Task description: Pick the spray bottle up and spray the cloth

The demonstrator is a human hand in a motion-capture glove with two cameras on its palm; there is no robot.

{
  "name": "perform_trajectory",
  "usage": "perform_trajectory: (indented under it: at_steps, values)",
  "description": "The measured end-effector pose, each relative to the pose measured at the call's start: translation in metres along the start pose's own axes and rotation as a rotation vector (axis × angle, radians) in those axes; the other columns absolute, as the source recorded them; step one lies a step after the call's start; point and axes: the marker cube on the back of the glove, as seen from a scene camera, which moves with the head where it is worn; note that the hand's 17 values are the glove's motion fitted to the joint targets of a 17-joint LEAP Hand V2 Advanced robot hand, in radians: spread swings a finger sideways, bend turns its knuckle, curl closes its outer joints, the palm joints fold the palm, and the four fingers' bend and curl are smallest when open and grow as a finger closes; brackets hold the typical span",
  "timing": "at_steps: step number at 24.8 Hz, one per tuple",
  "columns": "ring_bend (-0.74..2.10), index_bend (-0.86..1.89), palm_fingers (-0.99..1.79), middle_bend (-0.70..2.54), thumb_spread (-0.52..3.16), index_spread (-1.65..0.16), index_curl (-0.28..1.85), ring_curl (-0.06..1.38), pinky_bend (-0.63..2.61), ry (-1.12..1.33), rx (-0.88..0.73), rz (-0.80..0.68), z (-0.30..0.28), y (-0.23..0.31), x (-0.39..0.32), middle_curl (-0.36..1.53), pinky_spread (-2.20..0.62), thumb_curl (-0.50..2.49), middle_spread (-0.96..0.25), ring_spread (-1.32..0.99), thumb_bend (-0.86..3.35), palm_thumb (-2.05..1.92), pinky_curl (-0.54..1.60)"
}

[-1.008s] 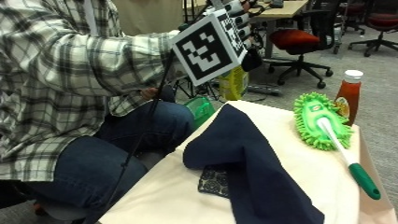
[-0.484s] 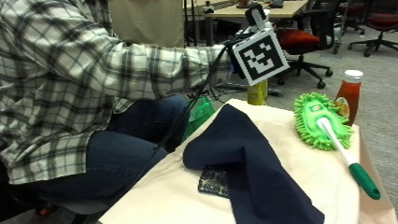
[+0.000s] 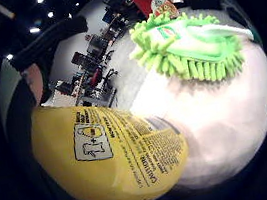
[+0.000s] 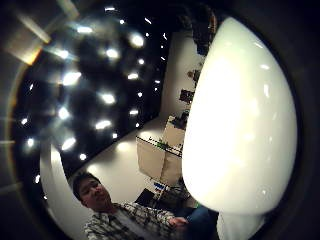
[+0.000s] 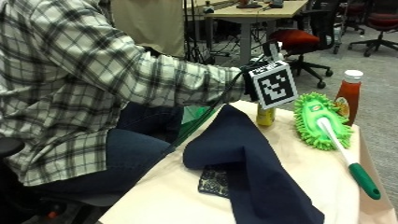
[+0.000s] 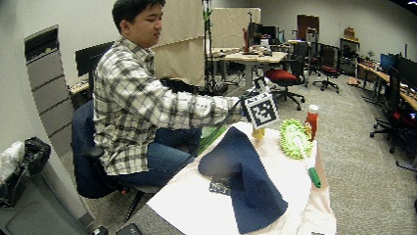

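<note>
Grasp step: hand [image 5: 252,84] at yellow spray bottle [image 5: 266,116] near desk [image 5: 187,196] far edge; finger closure cannot be told. Next: lift, aim nozzle at navy cloth [image 5: 249,163].

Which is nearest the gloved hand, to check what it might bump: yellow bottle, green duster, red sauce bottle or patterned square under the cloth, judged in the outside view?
1. Yellow bottle, directly below the right hand.
2. Green duster, beside the bottle.
3. Red sauce bottle, behind the duster.
4. Patterned square, at the table's near end.
</note>
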Motion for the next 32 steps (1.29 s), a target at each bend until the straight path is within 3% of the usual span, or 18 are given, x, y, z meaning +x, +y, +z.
perform_trajectory:
  at_steps: [15,20,24,28,32]
  values:
    - [0.45,0.1,1.01,0.4,0.28,-0.28,0.48,0.46,0.29,0.003,-0.029,0.062,-0.004,0.013,0.016,0.51,-0.06,0.76,-0.12,-0.2,-0.04,1.14,0.41]
    - [0.49,0.0,0.4,0.32,0.53,-0.32,0.41,0.5,0.22,-0.008,-0.029,0.077,-0.014,0.024,0.01,0.48,0.09,0.71,-0.11,-0.15,-0.08,0.96,0.43]
    - [0.39,0.06,0.12,0.23,0.64,-0.35,0.37,0.45,0.24,0.01,-0.01,0.043,-0.029,0.03,-0.008,0.44,0.14,0.66,-0.11,-0.09,-0.08,0.85,0.41]
    - [0.33,0.14,0.16,0.25,0.73,-0.35,0.34,0.39,0.19,0.061,-0.002,-0.01,-0.053,0.045,-0.039,0.43,0.17,0.63,-0.11,-0.07,-0.06,0.8,0.36]
    - [0.3,0.18,0.22,0.28,0.8,-0.34,0.33,0.35,0.14,0.263,-0.097,-0.017,-0.088,0.098,-0.065,0.42,0.19,0.61,-0.1,-0.05,-0.04,0.78,0.32]
